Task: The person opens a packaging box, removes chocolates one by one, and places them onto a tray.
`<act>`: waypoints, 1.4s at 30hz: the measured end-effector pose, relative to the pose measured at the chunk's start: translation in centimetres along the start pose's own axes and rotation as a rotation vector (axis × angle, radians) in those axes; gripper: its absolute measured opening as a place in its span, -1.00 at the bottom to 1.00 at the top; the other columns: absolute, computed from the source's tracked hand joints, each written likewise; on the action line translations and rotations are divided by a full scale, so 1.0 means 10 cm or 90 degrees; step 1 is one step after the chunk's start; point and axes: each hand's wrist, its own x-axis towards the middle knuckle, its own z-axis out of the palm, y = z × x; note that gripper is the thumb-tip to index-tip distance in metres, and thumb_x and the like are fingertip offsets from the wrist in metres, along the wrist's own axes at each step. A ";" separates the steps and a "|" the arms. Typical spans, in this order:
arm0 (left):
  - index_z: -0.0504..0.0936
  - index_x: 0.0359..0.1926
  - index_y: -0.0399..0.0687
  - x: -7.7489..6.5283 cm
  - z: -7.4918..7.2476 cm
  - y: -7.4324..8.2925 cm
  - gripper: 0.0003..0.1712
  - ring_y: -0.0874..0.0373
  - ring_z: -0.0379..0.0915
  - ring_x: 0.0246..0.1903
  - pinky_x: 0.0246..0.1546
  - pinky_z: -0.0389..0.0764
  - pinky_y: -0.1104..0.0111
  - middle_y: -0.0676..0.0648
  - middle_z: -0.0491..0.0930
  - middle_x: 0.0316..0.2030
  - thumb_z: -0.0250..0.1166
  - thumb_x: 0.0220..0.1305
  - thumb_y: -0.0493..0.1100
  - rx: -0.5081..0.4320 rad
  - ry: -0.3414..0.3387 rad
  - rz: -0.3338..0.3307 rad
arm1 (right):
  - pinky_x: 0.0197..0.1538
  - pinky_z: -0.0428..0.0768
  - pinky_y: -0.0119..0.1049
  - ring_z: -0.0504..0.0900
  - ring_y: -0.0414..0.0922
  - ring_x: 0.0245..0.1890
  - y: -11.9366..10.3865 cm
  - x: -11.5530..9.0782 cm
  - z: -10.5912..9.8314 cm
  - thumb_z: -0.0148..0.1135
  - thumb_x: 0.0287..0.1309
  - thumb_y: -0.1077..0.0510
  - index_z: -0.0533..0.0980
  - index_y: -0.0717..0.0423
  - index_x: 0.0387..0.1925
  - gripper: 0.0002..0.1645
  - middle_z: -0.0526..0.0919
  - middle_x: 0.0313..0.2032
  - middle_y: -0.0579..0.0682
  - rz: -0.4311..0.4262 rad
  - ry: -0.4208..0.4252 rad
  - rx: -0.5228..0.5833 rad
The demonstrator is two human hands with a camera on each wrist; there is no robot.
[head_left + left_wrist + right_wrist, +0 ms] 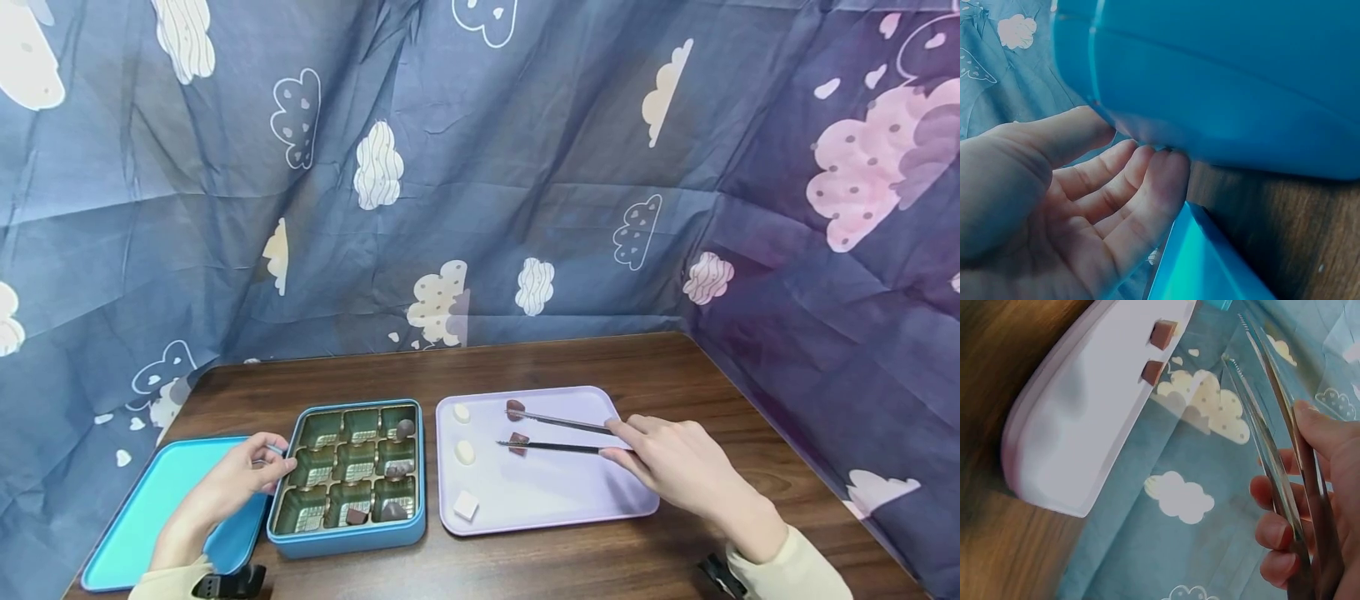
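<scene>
My right hand (678, 467) holds long metal tweezers (1262, 439) over the lilac tray (555, 508). Their arms are spread wide, and in the head view the tips overlap two brown chocolates, a far one (514, 406) and a nearer one (518, 450). The right wrist view shows the tips apart from both pieces. At the box's left side, my left hand (228, 483) rests its thumb and fingertips against the outer wall of the blue box (1210, 81). Inside that box is a gold divided insert with several dark chocolates (393, 510), mostly in its right column.
White pieces line the tray's left side: an oval one (462, 412) at the back, another oval (465, 452) in the middle and a white cube (466, 505) in front. A turquoise lid (172, 483) lies left of the box. Patterned cloth (480, 192) hangs behind the wooden table (480, 367).
</scene>
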 end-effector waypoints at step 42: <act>0.31 0.05 -0.41 -0.02 0.00 0.02 -0.54 0.02 0.49 -0.38 -0.34 0.60 0.24 -0.15 0.45 -0.31 0.27 0.35 -0.17 0.002 -0.010 -0.008 | -0.74 0.25 -0.31 0.44 -0.17 -0.64 -0.55 1.20 -0.34 0.28 0.17 -0.27 0.48 -0.03 -0.35 -0.59 0.41 -0.60 -0.17 -0.262 -0.061 -0.101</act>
